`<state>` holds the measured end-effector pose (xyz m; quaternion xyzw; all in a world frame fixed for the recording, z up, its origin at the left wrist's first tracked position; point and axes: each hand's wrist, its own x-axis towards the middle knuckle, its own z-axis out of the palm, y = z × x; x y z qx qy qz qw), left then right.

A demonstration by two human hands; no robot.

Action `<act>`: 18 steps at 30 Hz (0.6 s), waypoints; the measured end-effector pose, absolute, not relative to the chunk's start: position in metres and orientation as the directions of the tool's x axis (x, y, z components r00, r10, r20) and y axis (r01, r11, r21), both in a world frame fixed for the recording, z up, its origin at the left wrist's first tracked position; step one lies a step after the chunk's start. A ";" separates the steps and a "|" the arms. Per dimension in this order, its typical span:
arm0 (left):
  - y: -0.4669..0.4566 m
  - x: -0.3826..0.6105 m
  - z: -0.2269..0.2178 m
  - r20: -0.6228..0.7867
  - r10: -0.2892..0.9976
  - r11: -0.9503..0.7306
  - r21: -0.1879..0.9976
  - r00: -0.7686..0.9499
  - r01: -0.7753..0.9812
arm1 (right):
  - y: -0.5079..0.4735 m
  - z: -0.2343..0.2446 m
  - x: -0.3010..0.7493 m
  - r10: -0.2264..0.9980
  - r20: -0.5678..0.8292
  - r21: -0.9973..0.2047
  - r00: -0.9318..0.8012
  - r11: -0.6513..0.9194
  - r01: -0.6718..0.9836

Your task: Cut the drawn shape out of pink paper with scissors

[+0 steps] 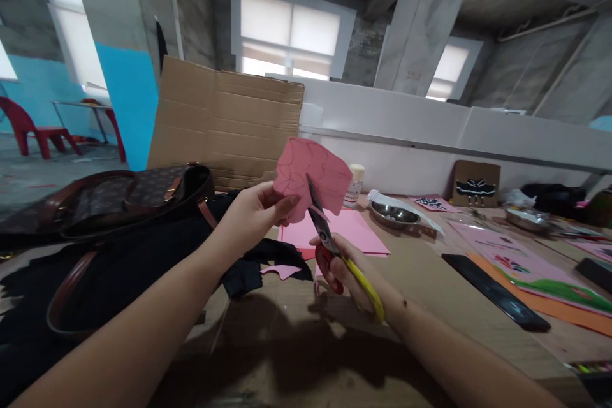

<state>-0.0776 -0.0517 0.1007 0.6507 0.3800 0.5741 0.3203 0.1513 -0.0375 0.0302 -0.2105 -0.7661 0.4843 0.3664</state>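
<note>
A piece of pink paper (pixel 329 172) with curved lines drawn on it is pinched at its lower left edge by my left hand (pixel 261 210). My right hand (pixel 349 268) grips a pair of scissors (pixel 322 226) with red and yellow handles. The blades point up and lie against the middle of the paper; whether they are parted is hard to make out. Below my hands lie a small pink scrap (pixel 282 271) and pieces of black cloth (pixel 243 277). Pink sheets (pixel 363 233) rest on the table just behind the scissors.
To the left, a brown handbag (pixel 143 191) stands by black fabric. A cardboard panel (pixel 229 118) rises behind. Further right are a white bottle (pixel 354 185), a metal bowl (pixel 394 213), a black phone (pixel 495 290) and a pink printed packet (pixel 521 255).
</note>
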 end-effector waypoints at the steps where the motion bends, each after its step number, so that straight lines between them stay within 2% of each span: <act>1: -0.051 -0.078 0.101 0.483 0.874 -0.486 0.866 0.060 0.114 | -0.038 0.029 0.152 0.670 0.365 -0.895 -0.646 0.444 -0.045; 7: -0.053 -0.075 0.101 0.433 0.900 -0.435 0.889 0.044 0.142 | -0.038 0.025 0.153 0.633 0.366 -0.913 -0.682 0.386 -0.131; 12: -0.054 -0.073 0.102 0.406 0.912 -0.410 0.902 0.056 0.137 | -0.037 0.030 0.158 0.593 0.390 -0.854 -0.704 0.519 -0.036; 18: -0.050 -0.075 0.101 0.425 0.903 -0.429 0.896 0.058 0.116 | -0.036 0.030 0.158 0.572 0.397 -0.855 -0.717 0.514 -0.063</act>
